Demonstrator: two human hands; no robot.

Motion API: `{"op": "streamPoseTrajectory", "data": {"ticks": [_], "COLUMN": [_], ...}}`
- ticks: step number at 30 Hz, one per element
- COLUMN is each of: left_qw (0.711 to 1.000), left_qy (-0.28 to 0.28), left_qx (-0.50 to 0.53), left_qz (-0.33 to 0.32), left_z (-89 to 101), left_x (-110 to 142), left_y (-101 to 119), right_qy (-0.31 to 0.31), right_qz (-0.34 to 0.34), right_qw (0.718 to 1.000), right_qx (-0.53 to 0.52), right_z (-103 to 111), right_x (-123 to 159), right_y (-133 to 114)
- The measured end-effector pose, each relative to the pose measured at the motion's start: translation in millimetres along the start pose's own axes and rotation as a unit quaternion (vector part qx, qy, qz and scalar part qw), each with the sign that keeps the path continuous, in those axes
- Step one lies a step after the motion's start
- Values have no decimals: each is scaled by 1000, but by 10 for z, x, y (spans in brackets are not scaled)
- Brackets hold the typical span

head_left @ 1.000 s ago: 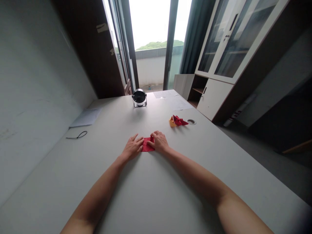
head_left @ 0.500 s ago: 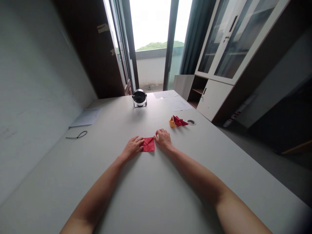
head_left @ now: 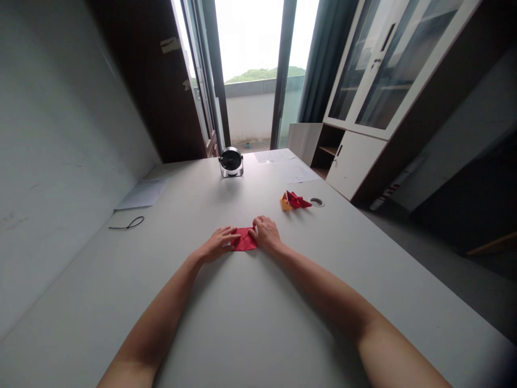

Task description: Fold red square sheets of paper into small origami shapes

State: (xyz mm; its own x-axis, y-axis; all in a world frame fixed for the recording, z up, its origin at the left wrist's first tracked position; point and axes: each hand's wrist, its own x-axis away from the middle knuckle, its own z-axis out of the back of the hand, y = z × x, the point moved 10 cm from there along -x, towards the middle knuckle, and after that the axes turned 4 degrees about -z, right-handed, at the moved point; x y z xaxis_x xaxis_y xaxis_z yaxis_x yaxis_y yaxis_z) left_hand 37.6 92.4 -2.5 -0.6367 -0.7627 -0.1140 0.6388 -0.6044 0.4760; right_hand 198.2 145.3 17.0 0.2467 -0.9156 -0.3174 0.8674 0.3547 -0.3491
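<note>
Touching creased, rectangular red paper [head_left: 244,243], left hand [head_left: 216,244] has fingers loosely spread, right hand [head_left: 267,233] has fingers curled.

The white tabletop [head_left: 242,312] carries a red folded paper [head_left: 244,243]. From it, a round black-and-silver device [head_left: 231,162] stands near 12 o'clock, pale sheets [head_left: 298,172] around 1, red-and-orange folded paper pieces [head_left: 295,200] and a ring [head_left: 317,202] at 2, a black cord loop [head_left: 135,222] at 9, whitish papers [head_left: 142,194] towards 10.

Your table [head_left: 226,323] bears one red paper [head_left: 244,242], one red-and-orange cluster [head_left: 297,201], one round device [head_left: 231,160], one ring [head_left: 319,205], one cord [head_left: 128,228], at least three white sheets [head_left: 142,194].
</note>
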Motion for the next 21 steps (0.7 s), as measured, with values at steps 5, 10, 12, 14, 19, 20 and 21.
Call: {"op": "streamPoseTrajectory", "data": {"ticks": [5,10,12,14,19,20,21], "left_qw": [1000,1000,1000,1000,999,999,999], "left_qy": [-1,1,0,-5,32,39,42], "left_qx": [15,21,23,26,25,22,20], "left_qz": [-2,5,0,-10,-16,-15,-14], "left_z": [39,67,78,76,105,108,108], "left_x": [24,33,35,33,18,16,15], "left_y": [20,38,46,60,76,80,86], "right_qy": [1,-7,-8,-4,-10,-11,-12], "right_qz": [-6,-5,-13,-15,21,24,23], "right_qw": [1000,1000,999,999,999,998,998], "right_qx": [-2,-27,-38,-47,-49,-49,-50], "right_z": [9,-28,-37,-30,-14,-10,-5], "right_x": [4,-19,-27,-24,13,17,16], "right_y": [9,19,45,53,-46,-59,-65]}}
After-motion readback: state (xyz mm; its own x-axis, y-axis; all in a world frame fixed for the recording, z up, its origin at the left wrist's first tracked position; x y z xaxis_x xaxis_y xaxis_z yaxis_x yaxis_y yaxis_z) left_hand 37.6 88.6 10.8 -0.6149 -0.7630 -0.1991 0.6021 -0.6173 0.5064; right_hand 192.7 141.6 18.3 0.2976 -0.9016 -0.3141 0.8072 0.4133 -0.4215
